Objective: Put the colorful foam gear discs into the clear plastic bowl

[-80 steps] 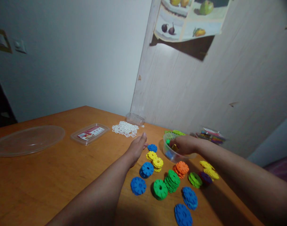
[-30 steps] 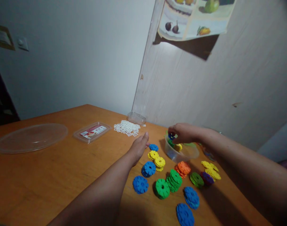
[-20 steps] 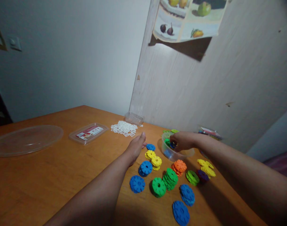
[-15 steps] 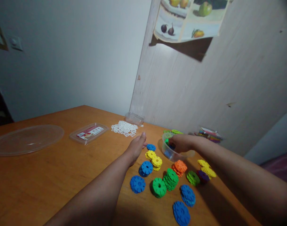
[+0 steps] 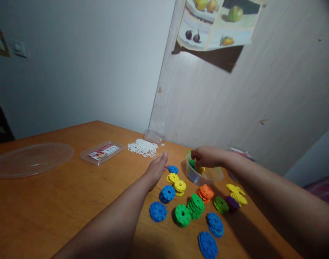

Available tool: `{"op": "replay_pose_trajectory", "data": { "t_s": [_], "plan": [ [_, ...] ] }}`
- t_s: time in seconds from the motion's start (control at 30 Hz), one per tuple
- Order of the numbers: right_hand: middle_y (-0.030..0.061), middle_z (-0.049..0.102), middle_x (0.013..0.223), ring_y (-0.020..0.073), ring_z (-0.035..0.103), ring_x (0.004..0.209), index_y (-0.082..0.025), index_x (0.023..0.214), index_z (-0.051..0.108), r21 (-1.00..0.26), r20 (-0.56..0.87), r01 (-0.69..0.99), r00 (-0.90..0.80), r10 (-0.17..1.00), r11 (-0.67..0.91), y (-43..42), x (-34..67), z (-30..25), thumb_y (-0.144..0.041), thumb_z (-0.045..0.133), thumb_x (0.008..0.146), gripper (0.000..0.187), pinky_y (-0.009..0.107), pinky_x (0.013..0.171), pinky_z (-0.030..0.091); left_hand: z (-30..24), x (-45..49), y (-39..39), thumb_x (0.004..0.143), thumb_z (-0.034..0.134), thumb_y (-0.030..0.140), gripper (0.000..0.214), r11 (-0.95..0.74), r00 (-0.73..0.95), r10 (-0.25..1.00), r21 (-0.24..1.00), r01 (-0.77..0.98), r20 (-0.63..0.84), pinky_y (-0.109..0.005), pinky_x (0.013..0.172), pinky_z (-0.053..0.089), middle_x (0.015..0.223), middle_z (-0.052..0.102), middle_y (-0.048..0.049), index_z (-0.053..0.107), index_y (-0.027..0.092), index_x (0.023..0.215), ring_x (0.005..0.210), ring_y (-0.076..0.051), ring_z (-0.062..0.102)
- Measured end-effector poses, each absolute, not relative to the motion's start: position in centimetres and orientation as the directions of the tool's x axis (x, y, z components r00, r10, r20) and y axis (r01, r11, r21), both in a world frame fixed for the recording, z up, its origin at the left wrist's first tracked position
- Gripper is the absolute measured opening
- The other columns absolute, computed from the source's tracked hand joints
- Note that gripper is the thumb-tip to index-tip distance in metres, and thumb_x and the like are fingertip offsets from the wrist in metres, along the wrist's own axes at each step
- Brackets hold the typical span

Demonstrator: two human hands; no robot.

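Note:
Above the rim of a clear plastic tub (image 5: 213, 177) is my right hand (image 5: 207, 157), fingers bent downward and drawn together. Whatever they pinch, if anything, is hidden. Inside the tub, just under the fingers, show green notched discs (image 5: 192, 164) and a yellow piece (image 5: 201, 170). My left hand (image 5: 156, 171) rests on the table, thumb raised and fingers apart, beside a small blue disc stack (image 5: 173, 169); its other fingers are partly hidden. Nearer me stand yellow stacks (image 5: 179, 186), blue stacks (image 5: 168, 193), green stacks (image 5: 196, 205) and an orange stack (image 5: 205, 193).
White square frames (image 5: 143, 147) lie piled before a clear box (image 5: 154, 136). Further left are a labelled lid (image 5: 102, 153) and a large round lid (image 5: 32, 160). Purple discs (image 5: 232, 203) and yellow discs (image 5: 237, 194) lie under my right forearm. A wall stands behind the table.
My right hand has risen out of the tub and shifted slightly left, over its rim. Yellow now shows in the tub. My left hand has stayed in place.

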State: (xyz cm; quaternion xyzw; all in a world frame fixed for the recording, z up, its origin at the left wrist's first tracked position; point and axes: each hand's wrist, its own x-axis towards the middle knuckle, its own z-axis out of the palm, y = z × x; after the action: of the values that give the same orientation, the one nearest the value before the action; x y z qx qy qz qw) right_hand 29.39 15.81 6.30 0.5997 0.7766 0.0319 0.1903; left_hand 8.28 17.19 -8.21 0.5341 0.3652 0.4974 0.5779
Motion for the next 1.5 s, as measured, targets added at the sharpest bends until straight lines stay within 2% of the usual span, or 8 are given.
{"op": "replay_pose_trajectory", "data": {
  "t_s": [0.17,0.27,0.4,0.5,0.97,1.17,1.3,1.5],
  "plan": [
    [0.0074,0.073,0.11,0.0238,0.064,0.098,-0.022,0.117,0.066,0.27,-0.209,0.864,-0.379,0.902,0.425,15.1,25.9,6.1,-0.031,0.064,0.079,0.04,0.03,0.07,0.04,-8.4,8.3,17.3,0.085,0.043,0.081,0.075,-0.073,0.239,0.964,0.981,-0.181,0.116,-0.039,0.096,0.05,0.119,0.064,-0.0176,0.062,0.012,0.109,0.108,-0.028,0.065],
    [0.009,0.072,0.112,0.0274,0.06,0.109,-0.022,0.119,0.067,0.329,-0.214,0.779,-0.489,0.846,0.534,14.9,24.1,5.1,-0.03,0.069,0.076,0.043,0.032,0.079,0.041,-8.5,8.3,17.4,0.083,0.042,0.082,0.078,-0.074,0.243,0.963,0.983,-0.166,0.113,-0.039,0.095,0.05,0.116,0.065,-0.0167,0.062,0.012,0.11,0.106,-0.028,0.065],
    [0.0107,0.072,0.116,0.0312,0.057,0.115,-0.022,0.122,0.068,0.465,-0.275,0.67,-0.511,0.814,0.578,15.2,22.6,3.6,-0.03,0.069,0.079,0.043,0.038,0.086,0.039,-8.9,8.4,17.8,0.083,0.04,0.084,0.081,-0.076,0.244,0.963,0.985,-0.155,0.113,-0.04,0.094,0.049,0.117,0.066,-0.0164,0.063,0.011,0.112,0.104,-0.027,0.064],
    [0.0126,0.072,0.115,0.033,0.057,0.114,-0.019,0.121,0.068,0.489,-0.307,0.648,-0.499,0.81,0.584,15.6,22.2,2.8,-0.032,0.072,0.077,0.046,0.04,0.087,0.038,-9.2,8.5,18.0,0.083,0.04,0.084,0.081,-0.073,0.241,0.964,0.985,-0.155,0.109,-0.04,0.095,0.048,0.116,0.067,-0.0168,0.063,0.011,0.113,0.104,-0.027,0.064],
    [0.0124,0.074,0.107,0.0328,0.059,0.108,-0.022,0.112,0.072,0.45,-0.307,0.688,-0.48,0.822,0.569,17.5,22.9,1.1,-0.032,0.07,0.073,0.041,0.04,0.083,0.038,-8.6,8.6,17.6,0.087,0.039,0.08,0.076,-0.044,0.251,0.964,0.986,-0.161,0.084,-0.039,0.094,0.05,0.122,0.067,-0.0166,0.063,0.013,0.114,0.107,-0.028,0.066],
    [0.0124,0.072,0.11,0.0304,0.06,0.11,-0.023,0.117,0.067,0.424,-0.204,0.737,-0.489,0.848,0.526,17.0,23.8,3.4,-0.034,0.065,0.081,0.038,0.036,0.084,0.039,-9.2,8.5,18.0,0.085,0.041,0.081,0.078,-0.056,0.254,0.962,0.983,-0.173,0.1,-0.04,0.096,0.049,0.126,0.066,-0.0177,0.063,0.013,0.115,0.109,-0.029,0.066],
    [0.0129,0.071,0.114,0.0272,0.064,0.101,-0.023,0.123,0.063,0.38,-0.146,0.832,-0.379,0.914,0.405,16.3,26.2,5.8,-0.034,0.062,0.083,0.042,0.032,0.075,0.04,-9.2,8.5,17.9,0.084,0.041,0.083,0.079,-0.052,0.236,0.967,0.985,-0.167,0.092,-0.04,0.097,0.049,0.124,0.066,-0.0186,0.063,0.012,0.114,0.108,-0.029,0.066],
    [0.0102,0.074,0.1,0.024,0.067,0.083,-0.021,0.115,0.068,0.356,-0.23,0.896,-0.191,0.954,0.265,15.3,31.0,6.5,-0.032,0.07,0.072,0.044,0.028,0.063,0.038,-8.6,8.5,17.4,0.087,0.044,0.078,0.074,-0.047,0.227,0.97,0.98,-0.194,0.092,-0.038,0.095,0.051,0.126,0.064,-0.0189,0.062,0.012,0.114,0.108,-0.028,0.066]
  ]
}}
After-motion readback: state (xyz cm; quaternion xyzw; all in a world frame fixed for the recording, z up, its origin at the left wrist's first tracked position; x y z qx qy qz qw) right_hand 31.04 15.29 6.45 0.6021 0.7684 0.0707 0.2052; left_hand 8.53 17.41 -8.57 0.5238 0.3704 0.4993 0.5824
